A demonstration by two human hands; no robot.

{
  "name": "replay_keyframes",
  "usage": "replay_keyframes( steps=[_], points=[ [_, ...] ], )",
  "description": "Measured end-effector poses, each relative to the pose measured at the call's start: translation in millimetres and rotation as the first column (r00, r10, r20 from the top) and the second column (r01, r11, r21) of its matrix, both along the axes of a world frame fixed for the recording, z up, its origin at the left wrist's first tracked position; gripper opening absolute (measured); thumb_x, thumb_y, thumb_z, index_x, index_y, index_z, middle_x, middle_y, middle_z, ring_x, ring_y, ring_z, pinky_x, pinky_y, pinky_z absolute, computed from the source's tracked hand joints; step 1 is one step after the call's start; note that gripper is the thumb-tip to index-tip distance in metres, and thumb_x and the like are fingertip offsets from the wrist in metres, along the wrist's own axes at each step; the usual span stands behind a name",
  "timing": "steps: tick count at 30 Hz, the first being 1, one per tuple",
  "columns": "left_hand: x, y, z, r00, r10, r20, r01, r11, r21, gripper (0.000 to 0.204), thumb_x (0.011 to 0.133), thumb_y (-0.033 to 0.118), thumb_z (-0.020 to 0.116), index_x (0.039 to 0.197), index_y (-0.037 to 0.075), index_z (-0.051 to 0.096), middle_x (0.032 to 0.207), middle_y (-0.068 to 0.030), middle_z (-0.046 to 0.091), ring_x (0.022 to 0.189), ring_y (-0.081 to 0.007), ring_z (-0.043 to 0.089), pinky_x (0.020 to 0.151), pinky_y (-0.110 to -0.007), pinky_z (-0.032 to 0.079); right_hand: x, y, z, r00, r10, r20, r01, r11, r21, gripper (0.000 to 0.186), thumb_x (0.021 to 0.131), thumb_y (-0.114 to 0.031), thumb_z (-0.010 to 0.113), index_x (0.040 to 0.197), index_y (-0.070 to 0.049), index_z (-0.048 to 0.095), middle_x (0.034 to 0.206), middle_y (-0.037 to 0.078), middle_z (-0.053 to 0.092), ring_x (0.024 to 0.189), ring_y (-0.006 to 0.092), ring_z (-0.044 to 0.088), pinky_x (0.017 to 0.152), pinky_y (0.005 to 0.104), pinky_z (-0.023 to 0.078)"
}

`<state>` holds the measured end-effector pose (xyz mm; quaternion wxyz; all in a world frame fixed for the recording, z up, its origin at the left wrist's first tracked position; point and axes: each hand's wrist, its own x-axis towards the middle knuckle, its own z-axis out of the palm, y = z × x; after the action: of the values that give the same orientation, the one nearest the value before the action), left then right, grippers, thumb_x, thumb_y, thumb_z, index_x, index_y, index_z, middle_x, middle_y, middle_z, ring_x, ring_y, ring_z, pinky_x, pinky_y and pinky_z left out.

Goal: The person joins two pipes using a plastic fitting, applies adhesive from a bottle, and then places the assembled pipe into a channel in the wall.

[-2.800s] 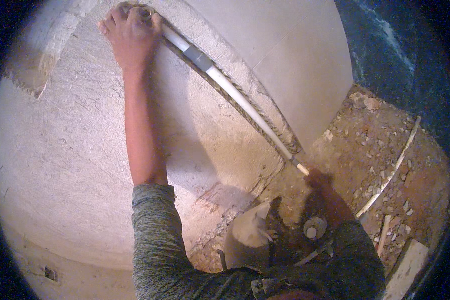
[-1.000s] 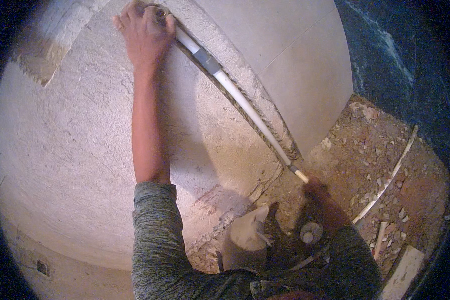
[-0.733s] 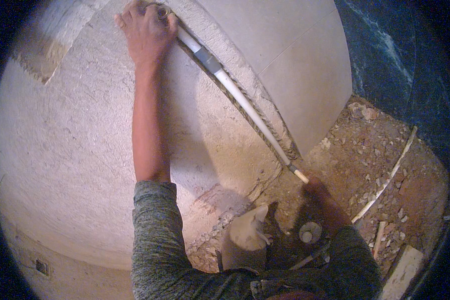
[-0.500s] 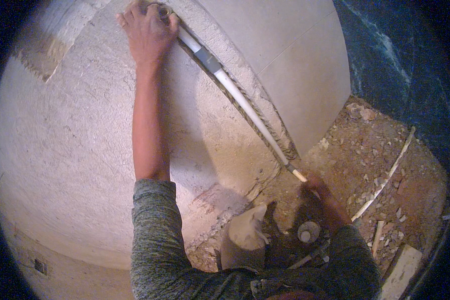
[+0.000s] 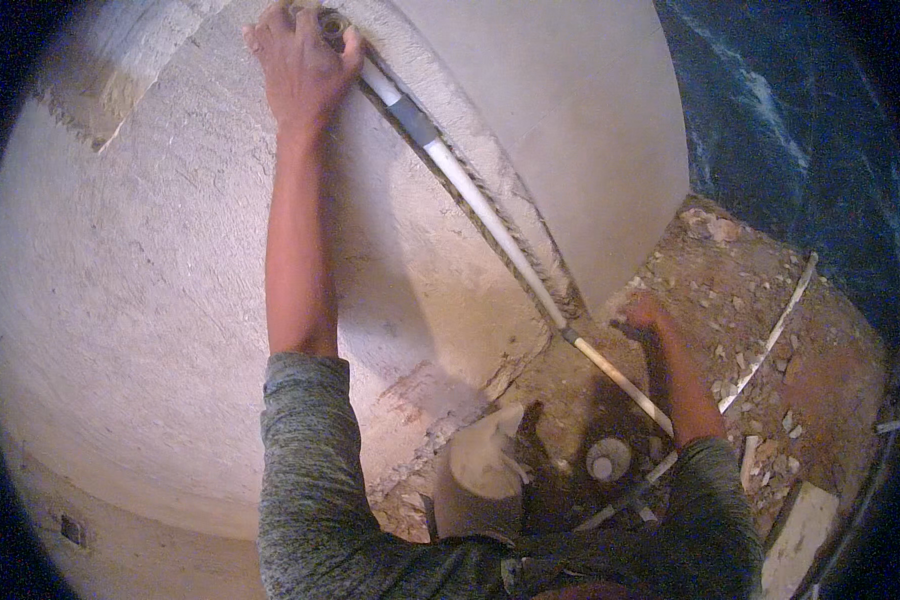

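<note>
The fingers of the left hand [image 5: 305, 75] are bent around a round fitting [image 5: 333, 27], thumb on one side of its opening and forefinger on the other, with the outer fingers spread against the wall [image 5: 190, 260]. The right hand [image 5: 647, 313] is loosely curled just above the floor [image 5: 735, 310], near the foot of the wall's right edge; whether its fingers hold anything, I cannot tell.

From the left hand a white pipe [image 5: 485, 208] slants down to the right, lying in a groove [image 5: 570, 297] cut along the wall's right edge. A grey sleeve [image 5: 413, 121] is around it near its upper end. At its lower end a grey joint [image 5: 570, 335] meets a cream pipe [image 5: 615, 372], which leaves the groove and runs out over the floor to the right forearm [image 5: 685, 390]; its far end is hard to make out there. The right fingers are apart from this pipe.

Beyond the groove stands a smooth pale panel [image 5: 580, 120], and past that a dark veined panel [image 5: 770, 110]. Rubble covers the floor, with a pale strip [image 5: 770, 340] slanting across it and a board [image 5: 800, 530] toward its right edge. A round white thing [image 5: 607, 460] lies left of the right forearm. Low on the wall, near its left edge, is a small dark box [image 5: 73, 530].
</note>
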<state>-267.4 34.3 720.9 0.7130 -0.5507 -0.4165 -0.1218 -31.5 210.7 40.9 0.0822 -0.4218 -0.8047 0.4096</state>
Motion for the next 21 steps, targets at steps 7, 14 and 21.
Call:
replay_keyframes(
  steps=[7,14,21],
  points=[
    [0,-5,-1,0.997,-0.068,-0.024,0.068,0.998,0.0,0.046,0.077,0.035,0.076,0.113,0.008,0.064,0.122,-0.0221,0.06,0.118,-0.0421,0.052,0.104,-0.056,0.038,49,33,130,0.895,-0.189,-0.405,0.293,0.932,0.213,0.048,0.083,-0.042,0.074,0.115,-0.007,0.067,0.093,0.013,0.069,0.083,0.0236,0.065,0.075,0.04,0.052],
    [15,-3,-4,0.945,-0.321,0.065,0.318,0.947,0.051,0.025,0.079,0.016,0.073,0.1,0.006,0.065,0.101,-0.0142,0.066,0.106,-0.0353,0.057,0.093,-0.044,0.045,120,56,239,0.64,-0.239,-0.73,0.45,0.887,0.105,0.042,0.09,-0.029,0.072,0.123,-0.004,0.063,0.09,0.003,0.069,0.075,0.0123,0.06,0.066,0.0287,0.05],
    [56,-24,-126,0.735,-0.359,0.574,0.537,0.826,-0.171,0.028,0.077,0.011,0.073,0.103,0.004,0.065,0.103,-0.0159,0.066,0.101,-0.0337,0.062,0.094,-0.043,0.048,175,-16,352,0.437,-0.247,-0.865,0.439,0.898,-0.035,0.041,0.096,-0.028,0.065,0.13,-0.006,0.061,0.098,0.003,0.069,0.083,0.0101,0.062,0.073,0.026,0.05]
  ],
)
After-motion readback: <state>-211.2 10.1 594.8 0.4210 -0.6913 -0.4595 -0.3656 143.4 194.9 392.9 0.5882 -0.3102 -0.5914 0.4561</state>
